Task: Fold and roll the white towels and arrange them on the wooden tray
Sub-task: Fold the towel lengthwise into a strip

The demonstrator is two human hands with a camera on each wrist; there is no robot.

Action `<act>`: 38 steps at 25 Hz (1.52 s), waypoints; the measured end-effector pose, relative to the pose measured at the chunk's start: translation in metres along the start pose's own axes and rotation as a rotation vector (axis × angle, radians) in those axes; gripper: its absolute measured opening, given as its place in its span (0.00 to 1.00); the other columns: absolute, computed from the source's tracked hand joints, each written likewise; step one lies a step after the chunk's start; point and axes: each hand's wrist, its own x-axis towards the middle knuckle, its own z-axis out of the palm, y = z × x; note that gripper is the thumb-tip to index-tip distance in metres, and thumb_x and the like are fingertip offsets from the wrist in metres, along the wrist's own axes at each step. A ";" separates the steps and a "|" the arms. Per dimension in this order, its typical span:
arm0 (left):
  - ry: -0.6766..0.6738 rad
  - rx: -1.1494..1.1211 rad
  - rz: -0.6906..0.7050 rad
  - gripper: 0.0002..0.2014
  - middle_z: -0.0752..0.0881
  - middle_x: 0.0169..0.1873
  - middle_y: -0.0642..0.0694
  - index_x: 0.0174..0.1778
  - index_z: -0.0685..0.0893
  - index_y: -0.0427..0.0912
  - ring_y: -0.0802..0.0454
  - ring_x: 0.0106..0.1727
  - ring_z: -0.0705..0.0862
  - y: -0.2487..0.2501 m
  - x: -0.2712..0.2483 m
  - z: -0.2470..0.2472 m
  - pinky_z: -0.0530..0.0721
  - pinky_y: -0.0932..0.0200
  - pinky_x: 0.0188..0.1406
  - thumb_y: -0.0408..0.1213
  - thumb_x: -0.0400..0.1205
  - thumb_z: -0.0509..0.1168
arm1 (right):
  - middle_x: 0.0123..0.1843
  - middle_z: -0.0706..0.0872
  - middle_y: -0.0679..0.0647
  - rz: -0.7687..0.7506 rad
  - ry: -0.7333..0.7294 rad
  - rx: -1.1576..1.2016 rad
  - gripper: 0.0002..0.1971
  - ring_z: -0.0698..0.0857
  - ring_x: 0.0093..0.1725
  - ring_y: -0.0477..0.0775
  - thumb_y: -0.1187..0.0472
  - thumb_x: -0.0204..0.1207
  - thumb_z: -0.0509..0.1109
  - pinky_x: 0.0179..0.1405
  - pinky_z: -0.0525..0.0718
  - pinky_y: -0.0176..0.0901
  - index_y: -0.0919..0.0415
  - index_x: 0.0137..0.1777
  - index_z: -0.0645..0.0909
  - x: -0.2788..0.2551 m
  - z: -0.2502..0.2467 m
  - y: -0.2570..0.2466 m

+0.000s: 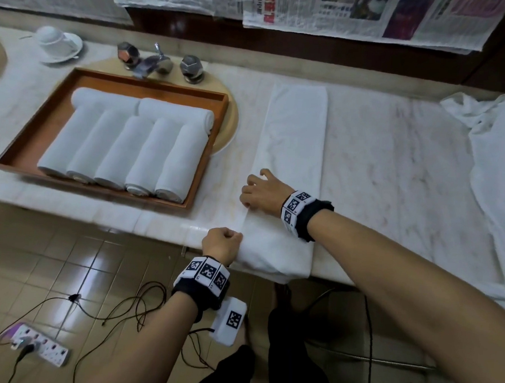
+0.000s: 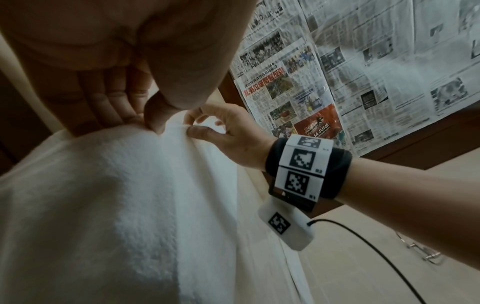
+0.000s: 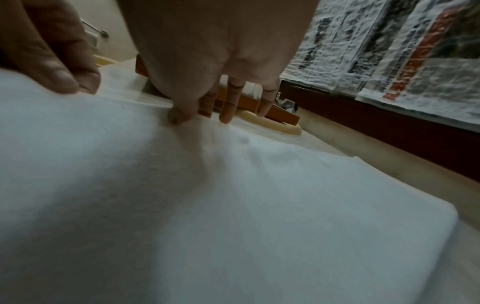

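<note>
A long folded white towel (image 1: 295,141) lies lengthwise on the marble counter, its near end hanging over the front edge. My left hand (image 1: 223,242) grips the towel's left edge at the counter's front; in the left wrist view thumb and fingers (image 2: 153,125) pinch the cloth (image 2: 116,195). My right hand (image 1: 257,191) pinches the same edge a little farther up, thumb against forefinger (image 3: 182,120) on the towel (image 3: 207,205). The wooden tray (image 1: 53,116) at left holds several rolled white towels (image 1: 124,149).
A crumpled white towel (image 1: 487,151) lies at the counter's right end. Behind the tray stand a faucet (image 1: 155,61) and a cup on a saucer (image 1: 58,42). Newspapers (image 1: 342,11) cover the wall. A power strip (image 1: 41,344) and cables lie on the tiled floor.
</note>
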 end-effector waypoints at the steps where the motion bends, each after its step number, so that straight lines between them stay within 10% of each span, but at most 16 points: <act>1: 0.006 0.010 0.009 0.09 0.85 0.40 0.46 0.45 0.89 0.40 0.48 0.47 0.80 -0.001 -0.001 0.000 0.76 0.62 0.50 0.40 0.82 0.66 | 0.63 0.80 0.51 -0.007 -0.015 -0.023 0.14 0.70 0.71 0.58 0.68 0.84 0.54 0.73 0.61 0.64 0.56 0.62 0.77 0.003 -0.001 0.003; 13: 0.018 0.029 -0.013 0.11 0.88 0.35 0.45 0.35 0.89 0.39 0.49 0.42 0.85 0.008 0.005 -0.002 0.79 0.60 0.44 0.42 0.78 0.69 | 0.65 0.76 0.52 -0.003 -0.179 -0.058 0.15 0.68 0.74 0.58 0.67 0.85 0.54 0.75 0.51 0.80 0.55 0.66 0.74 0.024 -0.017 0.032; 29: 0.048 0.242 -0.030 0.06 0.85 0.45 0.46 0.42 0.86 0.45 0.43 0.47 0.84 0.058 0.039 -0.006 0.83 0.55 0.47 0.41 0.74 0.67 | 0.77 0.68 0.56 0.162 0.142 0.231 0.13 0.60 0.81 0.57 0.64 0.84 0.58 0.78 0.45 0.75 0.55 0.67 0.73 0.048 0.025 0.054; 33: 0.162 0.388 0.241 0.27 0.69 0.75 0.38 0.76 0.69 0.38 0.40 0.76 0.66 0.090 0.058 0.014 0.70 0.46 0.71 0.46 0.83 0.61 | 0.87 0.40 0.50 0.670 0.135 0.514 0.28 0.39 0.85 0.50 0.53 0.88 0.51 0.81 0.39 0.69 0.55 0.85 0.48 0.008 0.052 0.077; 38: -0.315 0.610 0.803 0.32 0.34 0.84 0.51 0.85 0.37 0.47 0.52 0.83 0.31 0.145 0.100 0.063 0.37 0.39 0.82 0.55 0.89 0.40 | 0.85 0.27 0.49 0.750 -0.059 0.573 0.36 0.30 0.83 0.48 0.42 0.86 0.46 0.78 0.37 0.75 0.56 0.85 0.32 -0.017 0.076 0.113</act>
